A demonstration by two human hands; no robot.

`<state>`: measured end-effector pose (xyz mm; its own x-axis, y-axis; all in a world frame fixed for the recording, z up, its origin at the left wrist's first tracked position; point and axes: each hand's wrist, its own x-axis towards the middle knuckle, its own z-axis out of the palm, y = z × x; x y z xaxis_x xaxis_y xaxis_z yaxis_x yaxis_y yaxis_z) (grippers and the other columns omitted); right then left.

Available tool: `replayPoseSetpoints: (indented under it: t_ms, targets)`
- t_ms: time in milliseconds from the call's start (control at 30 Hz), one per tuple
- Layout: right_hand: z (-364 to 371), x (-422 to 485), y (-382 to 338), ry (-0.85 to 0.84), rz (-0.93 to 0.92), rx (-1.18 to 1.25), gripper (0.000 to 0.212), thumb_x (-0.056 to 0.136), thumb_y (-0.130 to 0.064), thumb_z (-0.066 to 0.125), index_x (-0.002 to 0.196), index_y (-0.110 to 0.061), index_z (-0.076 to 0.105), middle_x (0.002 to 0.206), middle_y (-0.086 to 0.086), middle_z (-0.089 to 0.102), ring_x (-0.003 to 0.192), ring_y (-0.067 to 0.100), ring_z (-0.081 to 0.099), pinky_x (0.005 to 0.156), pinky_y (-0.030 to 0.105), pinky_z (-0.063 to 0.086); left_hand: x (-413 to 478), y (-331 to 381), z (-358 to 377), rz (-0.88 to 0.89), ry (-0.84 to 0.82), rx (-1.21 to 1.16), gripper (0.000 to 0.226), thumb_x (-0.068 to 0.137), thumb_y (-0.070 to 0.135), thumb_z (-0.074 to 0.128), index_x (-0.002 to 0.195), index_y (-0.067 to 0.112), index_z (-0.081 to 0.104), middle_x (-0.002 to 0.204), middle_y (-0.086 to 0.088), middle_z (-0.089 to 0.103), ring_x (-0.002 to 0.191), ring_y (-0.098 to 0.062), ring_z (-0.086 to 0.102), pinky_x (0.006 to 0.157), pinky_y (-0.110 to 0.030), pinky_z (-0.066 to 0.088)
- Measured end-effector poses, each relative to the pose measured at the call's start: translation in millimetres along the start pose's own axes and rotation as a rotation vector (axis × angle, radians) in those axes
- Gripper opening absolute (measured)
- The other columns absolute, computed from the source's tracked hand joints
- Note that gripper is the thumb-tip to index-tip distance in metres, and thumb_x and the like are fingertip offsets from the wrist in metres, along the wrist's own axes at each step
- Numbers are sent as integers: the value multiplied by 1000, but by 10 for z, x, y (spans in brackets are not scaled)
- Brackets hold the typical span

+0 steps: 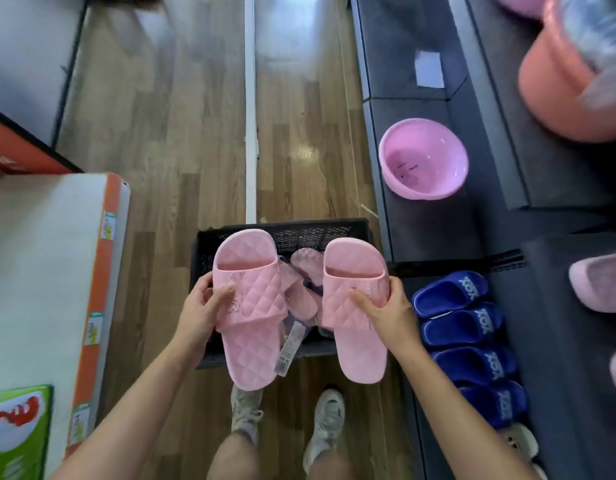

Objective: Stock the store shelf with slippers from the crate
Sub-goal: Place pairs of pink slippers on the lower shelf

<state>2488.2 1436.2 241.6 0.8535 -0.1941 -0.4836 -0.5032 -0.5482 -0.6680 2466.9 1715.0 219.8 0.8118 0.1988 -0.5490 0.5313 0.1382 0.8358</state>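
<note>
Left hand: our left hand (201,306) grips the left pink slipper (251,306) at its quilted strap, thumb on top, fingers curled round the outer edge.
Right hand: our right hand (386,306) grips the right pink slipper (355,296) the same way, at the strap's outer side.
Where the pair is: we hold both in the air over the black crate (292,230), which sits on the floor. More wrapped slippers (304,268) lie inside it.
Handling: we judge them light, soft and bendy, not fragile. The strap or sole edge gives the surest hold. A paper tag (289,348) dangles between them and could snag.
Shelf: the dark low shelf (431,230) is at our right, with a row of blue slippers (465,327) just beside the crate and a pink basin (423,157) further along.
Room: a wood-look floor (168,133) forms the aisle, with a white-and-orange display unit (40,254) at our left.
</note>
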Motion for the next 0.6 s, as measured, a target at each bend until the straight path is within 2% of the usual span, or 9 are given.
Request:
replayPoseSetpoints:
  t_ms: [167,233,400,500,600]
  targets:
    - [-610,-523,-405,39,-37,-115,64,78,-55,62,125,-19,38,101,-4,51,81,12,51,53,18,37,-513,620,267,35,-118,29,64,57,57,66,112,26,58,106,0,68,95,-20,66,72,-31,52]
    - [-856,-692,-515,69,-46,-131,62,78,-56,61,122,-19,39,100,-3,52,78,12,51,51,18,34,-674,838,388,63,-161,44,66,58,57,66,115,27,57,109,-2,67,97,-22,66,77,-35,53]
    - [-1302,-1017,-684,147,-22,-57,65,72,-63,60,117,-19,43,99,-1,58,82,16,58,59,28,47,-946,1323,719,123,-251,27,66,57,56,68,114,24,57,107,-4,67,95,-21,66,74,-30,52]
    - [-1472,-1183,-776,210,-11,3,64,72,-59,63,117,-16,46,98,0,59,82,16,59,62,28,47,-998,1577,864,160,-332,71,74,53,63,71,114,25,58,107,-3,68,96,-19,66,77,-32,52]
    - [-1574,-1334,-834,277,17,55,68,71,-58,65,119,-13,47,101,1,60,84,19,59,69,31,50,-975,1779,977,178,-409,102,75,55,61,69,118,22,56,109,-2,67,99,-20,65,80,-33,51]
